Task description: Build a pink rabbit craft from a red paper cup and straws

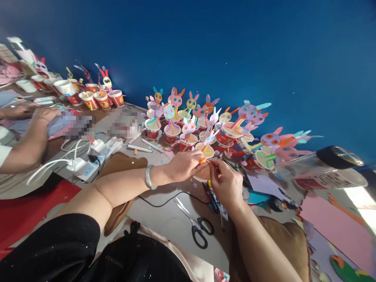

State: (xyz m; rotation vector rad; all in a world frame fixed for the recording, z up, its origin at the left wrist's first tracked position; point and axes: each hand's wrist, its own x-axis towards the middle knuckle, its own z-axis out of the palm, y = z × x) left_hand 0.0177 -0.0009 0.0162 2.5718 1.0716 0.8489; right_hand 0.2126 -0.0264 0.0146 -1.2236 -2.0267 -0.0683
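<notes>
My left hand (185, 164), with a pale bangle (149, 177) on the wrist, pinches a small orange piece (202, 159) whose kind I cannot make out. Fingertips of my right hand (228, 183) are pressed together right beside that piece; what they grip is hidden. Both hands are over a paper cup (201, 179), partly covered by them. Just behind stands another paper cup (205, 150) with a paper rabbit figure (210, 138) in it. Black-handled scissors (194, 223) lie slightly open on the table below my hands.
Many red paper cups with paper rabbit heads (188, 127) line the blue wall. A power strip (91, 166) with white cables is at left, near a co-worker's hand (47, 114). A clear bottle (311, 164) lies tilted at right, by pink paper (337, 227).
</notes>
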